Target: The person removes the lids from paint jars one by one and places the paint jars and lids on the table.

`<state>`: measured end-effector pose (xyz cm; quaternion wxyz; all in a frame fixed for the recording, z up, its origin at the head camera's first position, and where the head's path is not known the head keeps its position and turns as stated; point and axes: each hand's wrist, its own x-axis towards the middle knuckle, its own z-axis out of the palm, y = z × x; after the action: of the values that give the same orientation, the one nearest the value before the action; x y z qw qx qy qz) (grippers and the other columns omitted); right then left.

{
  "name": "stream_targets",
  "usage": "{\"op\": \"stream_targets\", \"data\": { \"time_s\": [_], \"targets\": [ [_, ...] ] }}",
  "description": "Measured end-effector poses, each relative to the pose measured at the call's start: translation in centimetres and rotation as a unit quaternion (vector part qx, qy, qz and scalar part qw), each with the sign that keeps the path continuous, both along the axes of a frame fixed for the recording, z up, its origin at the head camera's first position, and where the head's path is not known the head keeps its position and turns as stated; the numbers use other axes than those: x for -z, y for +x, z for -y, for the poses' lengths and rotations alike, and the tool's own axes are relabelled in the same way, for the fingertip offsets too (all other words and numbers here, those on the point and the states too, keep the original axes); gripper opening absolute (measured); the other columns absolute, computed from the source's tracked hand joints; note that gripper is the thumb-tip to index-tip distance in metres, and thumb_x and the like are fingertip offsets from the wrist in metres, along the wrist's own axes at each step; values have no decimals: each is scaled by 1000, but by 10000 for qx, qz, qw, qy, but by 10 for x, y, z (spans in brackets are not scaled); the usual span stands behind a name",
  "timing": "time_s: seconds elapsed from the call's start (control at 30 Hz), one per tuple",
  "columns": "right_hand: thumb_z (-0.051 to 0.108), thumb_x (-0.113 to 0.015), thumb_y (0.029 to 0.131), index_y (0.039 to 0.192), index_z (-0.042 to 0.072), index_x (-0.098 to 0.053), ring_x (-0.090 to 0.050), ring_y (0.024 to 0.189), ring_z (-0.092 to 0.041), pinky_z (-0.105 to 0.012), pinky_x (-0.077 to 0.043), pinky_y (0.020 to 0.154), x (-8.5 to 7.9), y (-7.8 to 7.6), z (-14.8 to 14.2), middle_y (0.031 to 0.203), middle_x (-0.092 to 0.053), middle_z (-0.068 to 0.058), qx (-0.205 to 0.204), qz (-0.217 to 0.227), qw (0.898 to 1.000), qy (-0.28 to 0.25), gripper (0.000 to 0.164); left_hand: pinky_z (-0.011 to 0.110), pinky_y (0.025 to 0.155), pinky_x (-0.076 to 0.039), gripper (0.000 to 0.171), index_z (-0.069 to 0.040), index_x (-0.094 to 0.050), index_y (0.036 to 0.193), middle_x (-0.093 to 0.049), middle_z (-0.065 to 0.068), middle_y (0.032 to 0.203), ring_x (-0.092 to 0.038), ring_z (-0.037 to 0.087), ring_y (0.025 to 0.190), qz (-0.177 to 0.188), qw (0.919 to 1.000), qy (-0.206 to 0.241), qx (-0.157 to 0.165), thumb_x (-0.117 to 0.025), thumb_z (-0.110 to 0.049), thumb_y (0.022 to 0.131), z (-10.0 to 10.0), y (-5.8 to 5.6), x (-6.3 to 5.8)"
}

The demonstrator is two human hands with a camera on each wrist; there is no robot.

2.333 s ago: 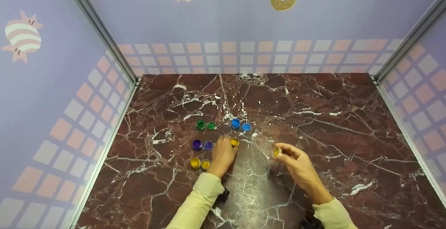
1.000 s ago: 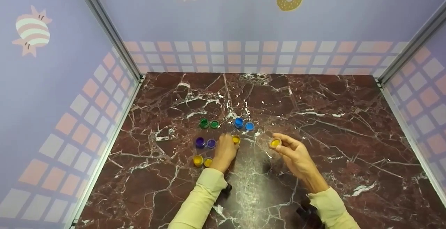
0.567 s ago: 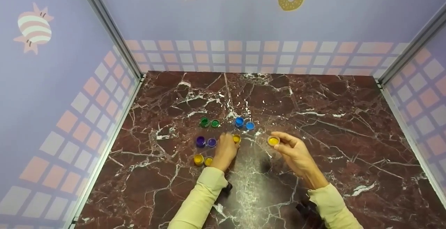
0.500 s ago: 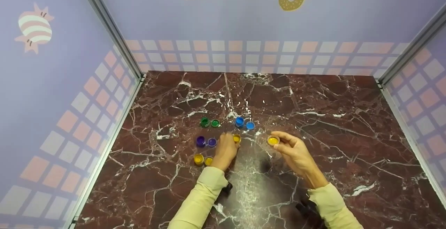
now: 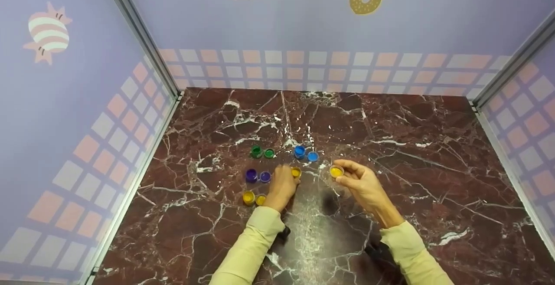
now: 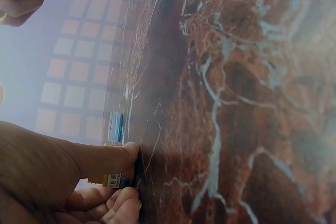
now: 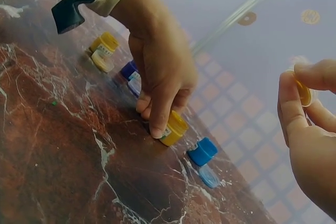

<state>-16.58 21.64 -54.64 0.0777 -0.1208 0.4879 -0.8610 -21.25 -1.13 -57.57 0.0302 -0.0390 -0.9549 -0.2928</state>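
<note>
My left hand (image 5: 282,186) grips a small yellow paint jar (image 5: 296,172) standing on the marble-patterned tabletop, with thumb and fingers at its sides. The jar's printed label (image 6: 116,180) shows between the fingers in the left wrist view. To the right, my right hand (image 5: 363,188) pinches a round lid (image 5: 336,171) by its rim, between thumb and fingers. Yellow paint coats the lid's inner face, which is turned toward the head camera. In the right wrist view the lid (image 7: 304,94) is held up above the table, apart from the jar.
Around the left hand stand other uncapped paint jars, each beside its lid: green (image 5: 256,151), blue (image 5: 299,152), purple (image 5: 251,175) and a second yellow jar (image 5: 248,197). Patterned lilac walls (image 5: 295,20) enclose the table at the back and both sides.
My right hand has moved leftward and a little away from me, bringing the lid nearer the held jar. The lid has turned to show its yellow inside. The left hand keeps its grip.
</note>
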Motion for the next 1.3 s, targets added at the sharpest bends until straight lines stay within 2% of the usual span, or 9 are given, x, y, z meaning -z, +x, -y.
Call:
{"op": "stream_targets", "data": {
  "time_s": [0.3, 0.53, 0.63, 0.8, 0.9, 1.0, 1.17, 1.3],
  "targets": [
    [-21, -63, 87, 133, -23, -49, -69, 101, -18, -24, -56, 85, 6, -12, 7, 118, -64, -18, 213, 146, 9960, 860, 48, 50, 80, -56, 30, 6, -67, 94, -67, 22, 92, -70, 40, 87, 49, 10000, -15, -7, -88, -12, 81, 0, 1, 1],
    [-20, -68, 82, 127, -26, -50, -67, 92, -14, -22, -56, 80, 6, -20, 15, 110, -66, -13, 441, 68, 9806, 1910, 49, 49, 79, -56, 27, 4, -67, 93, -68, 22, 92, -70, 41, 88, 71, 10000, 60, -18, -86, -11, 82, 0, 0, 2],
    [-18, -71, 81, 124, -23, -55, -66, 88, -12, -21, -55, 77, 10, -24, 16, 109, -67, -17, 529, -165, 9673, 2476, 46, 49, 79, -56, 25, 4, -67, 92, -67, 21, 92, -70, 40, 89, 43, 10000, 87, 8, -86, -10, 82, 0, 1, 2],
    [-12, -77, 80, 118, -16, -62, -65, 85, -17, -22, -55, 76, 14, -30, 19, 109, -68, -25, 645, -429, 9350, 3461, 41, 49, 80, -56, 26, 5, -67, 94, -67, 21, 93, -70, 40, 89, 68, 9999, 131, -13, -86, -10, 82, 0, 1, 2],
    [-11, -79, 79, 116, -14, -65, -64, 84, -18, -21, -54, 74, 17, -33, 22, 105, -69, -25, 692, -433, 9194, 3848, 40, 49, 80, -56, 28, 5, -67, 95, -68, 22, 94, -70, 40, 88, 65, 9999, 105, -43, -86, -11, 82, 0, 0, 1],
    [-12, -78, 79, 116, -16, -64, -62, 82, -19, -19, -52, 71, 19, -37, 27, 102, -67, -28, 705, -475, 9092, 4076, 39, 48, 79, -57, 30, 5, -66, 95, -68, 22, 94, -70, 40, 87, 43, 9999, 39, -84, -87, -11, 81, -1, -1, 1],
    [-16, -75, 79, 116, -20, -61, -60, 82, -22, -19, -50, 70, 24, -41, 33, 101, -65, -33, 679, -498, 9098, 4064, 40, 47, 79, -57, 32, 6, -66, 98, -68, 22, 95, -70, 40, 88, 37, 9999, -42, -125, -87, -12, 81, -2, -1, 2],
    [-16, -75, 79, 117, -18, -62, -61, 81, -19, -19, -50, 70, 28, -43, 34, 100, -67, -29, 692, -544, 9081, 4094, 40, 47, 79, -57, 33, 5, -66, 98, -69, 21, 94, -71, 39, 87, 31, 9999, -37, -154, -87, -12, 80, -2, -1, 3]
  ]
}}
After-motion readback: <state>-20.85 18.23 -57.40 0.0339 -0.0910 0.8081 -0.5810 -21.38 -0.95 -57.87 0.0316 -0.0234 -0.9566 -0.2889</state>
